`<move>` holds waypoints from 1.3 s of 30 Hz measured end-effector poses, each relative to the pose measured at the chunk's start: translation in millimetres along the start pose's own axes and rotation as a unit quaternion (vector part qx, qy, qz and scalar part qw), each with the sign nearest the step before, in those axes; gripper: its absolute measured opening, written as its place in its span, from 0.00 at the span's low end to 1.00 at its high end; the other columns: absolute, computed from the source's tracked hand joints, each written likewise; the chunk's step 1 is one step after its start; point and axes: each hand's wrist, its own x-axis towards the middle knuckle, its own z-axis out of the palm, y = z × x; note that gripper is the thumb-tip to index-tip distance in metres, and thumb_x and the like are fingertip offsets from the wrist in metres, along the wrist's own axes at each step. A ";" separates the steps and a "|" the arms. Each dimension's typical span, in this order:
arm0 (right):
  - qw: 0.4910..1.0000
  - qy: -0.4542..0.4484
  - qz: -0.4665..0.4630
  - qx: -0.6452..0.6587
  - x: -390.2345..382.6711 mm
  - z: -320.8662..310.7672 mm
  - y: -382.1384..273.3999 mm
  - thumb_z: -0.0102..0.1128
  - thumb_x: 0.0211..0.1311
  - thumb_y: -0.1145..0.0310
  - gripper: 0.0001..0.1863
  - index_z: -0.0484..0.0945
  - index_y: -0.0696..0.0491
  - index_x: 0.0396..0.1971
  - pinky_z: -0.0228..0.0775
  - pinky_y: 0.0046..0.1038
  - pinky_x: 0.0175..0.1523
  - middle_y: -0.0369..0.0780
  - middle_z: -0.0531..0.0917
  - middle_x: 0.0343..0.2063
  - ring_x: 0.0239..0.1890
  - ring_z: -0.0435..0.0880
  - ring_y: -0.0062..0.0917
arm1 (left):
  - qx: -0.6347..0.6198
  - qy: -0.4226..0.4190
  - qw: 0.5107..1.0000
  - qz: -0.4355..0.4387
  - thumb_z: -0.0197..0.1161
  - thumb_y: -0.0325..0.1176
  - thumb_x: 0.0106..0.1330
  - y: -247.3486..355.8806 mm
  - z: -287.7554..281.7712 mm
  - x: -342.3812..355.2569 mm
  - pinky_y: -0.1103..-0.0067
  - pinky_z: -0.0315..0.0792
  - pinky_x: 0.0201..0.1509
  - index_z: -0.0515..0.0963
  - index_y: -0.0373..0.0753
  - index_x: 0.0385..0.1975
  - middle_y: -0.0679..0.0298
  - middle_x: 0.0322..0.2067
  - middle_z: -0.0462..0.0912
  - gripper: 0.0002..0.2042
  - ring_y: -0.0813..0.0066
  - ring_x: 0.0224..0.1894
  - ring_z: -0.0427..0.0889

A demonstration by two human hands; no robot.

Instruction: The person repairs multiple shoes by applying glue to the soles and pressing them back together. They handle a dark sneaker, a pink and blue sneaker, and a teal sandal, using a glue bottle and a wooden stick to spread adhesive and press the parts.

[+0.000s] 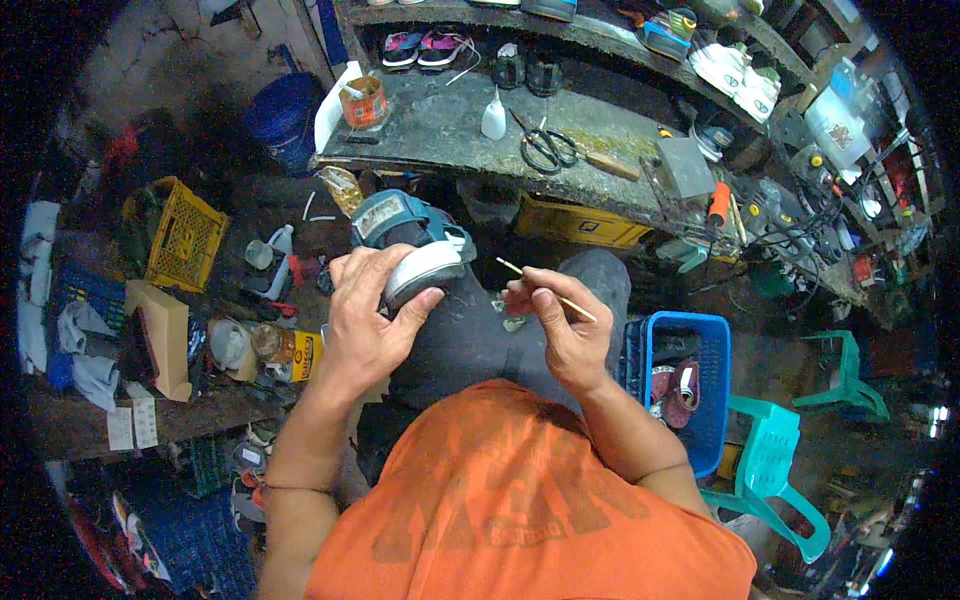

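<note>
Sandal (428,264) held near cluttered bench (440,130); green chair (772,450) beside blue basket (714,400).

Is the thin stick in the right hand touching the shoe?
Apart: the head view shows a visible gap between the thin stick's tip and the shoe.

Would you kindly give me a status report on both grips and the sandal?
Left grip: holding the sandal. Right grip: pinching a thin stick, tip apart from the sandal. No obstruction visible between the two.
</note>
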 end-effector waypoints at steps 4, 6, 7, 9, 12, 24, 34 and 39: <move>1.000 0.003 0.005 0.014 -6.2 -4.4 -11.1 0.57 0.76 0.67 0.15 0.80 0.62 0.53 0.84 0.37 0.48 0.46 0.89 0.39 0.41 0.90 0.34 | 0.008 -0.026 0.999 0.021 0.75 0.38 0.58 2.9 -10.0 2.8 0.66 0.63 0.59 0.81 0.40 0.49 0.58 0.41 0.83 0.20 0.58 0.50 0.78; 1.000 0.004 0.013 0.021 -8.6 -6.4 -10.4 0.57 0.77 0.66 0.15 0.80 0.62 0.51 0.84 0.37 0.48 0.47 0.89 0.38 0.41 0.90 0.34 | 0.004 -0.027 1.000 0.002 0.77 0.38 0.56 -2.2 -2.8 3.0 0.66 0.62 0.61 0.82 0.40 0.46 0.57 0.45 0.83 0.19 0.59 0.54 0.77; 0.999 0.002 0.002 0.042 -9.5 -6.3 -9.9 0.57 0.77 0.65 0.15 0.80 0.62 0.50 0.84 0.37 0.48 0.47 0.89 0.38 0.40 0.90 0.34 | -0.038 -0.019 0.998 -0.037 0.79 0.41 0.53 -4.7 3.7 1.7 0.65 0.61 0.64 0.83 0.42 0.44 0.57 0.49 0.82 0.20 0.59 0.58 0.75; 1.000 0.013 0.013 0.012 -11.1 -3.5 -10.0 0.56 0.78 0.64 0.15 0.80 0.62 0.49 0.84 0.38 0.48 0.48 0.88 0.38 0.41 0.90 0.34 | -0.050 0.016 0.999 0.007 0.81 0.45 0.51 -6.4 13.9 -7.5 0.63 0.60 0.65 0.84 0.42 0.42 0.55 0.52 0.81 0.22 0.59 0.59 0.74; 1.000 0.009 0.027 -0.006 -14.9 0.5 -18.2 0.54 0.78 0.67 0.14 0.78 0.63 0.51 0.83 0.40 0.51 0.50 0.87 0.42 0.46 0.89 0.35 | -0.031 0.002 0.999 0.037 0.80 0.49 0.53 -7.3 26.0 -18.2 0.63 0.57 0.66 0.85 0.43 0.42 0.64 0.45 0.86 0.22 0.60 0.61 0.76; 0.970 -0.139 -0.090 -0.176 -19.5 11.5 -45.9 0.58 0.69 0.76 0.09 0.81 0.59 0.46 0.79 0.36 0.58 0.51 0.86 0.49 0.52 0.87 0.40 | -0.051 -0.033 0.997 0.037 0.79 0.41 0.53 5.5 28.3 -32.8 0.65 0.59 0.64 0.85 0.43 0.46 0.66 0.46 0.88 0.21 0.62 0.57 0.77; 0.962 -0.154 -0.113 -0.193 -21.2 15.9 -48.1 0.59 0.65 0.80 0.10 0.80 0.60 0.45 0.80 0.35 0.55 0.52 0.86 0.46 0.50 0.88 0.41 | -0.111 -0.022 0.993 0.039 0.81 0.37 0.48 0.1 30.7 -37.2 0.68 0.63 0.56 0.87 0.42 0.43 0.67 0.43 0.89 0.21 0.64 0.46 0.78; 0.963 -0.145 -0.127 -0.189 -24.3 15.5 -43.6 0.58 0.66 0.79 0.10 0.80 0.61 0.46 0.80 0.34 0.56 0.52 0.86 0.46 0.50 0.88 0.40 | -0.109 0.003 0.993 0.053 0.82 0.38 0.48 -3.3 34.2 -37.6 0.69 0.64 0.55 0.86 0.40 0.42 0.66 0.43 0.89 0.21 0.64 0.46 0.79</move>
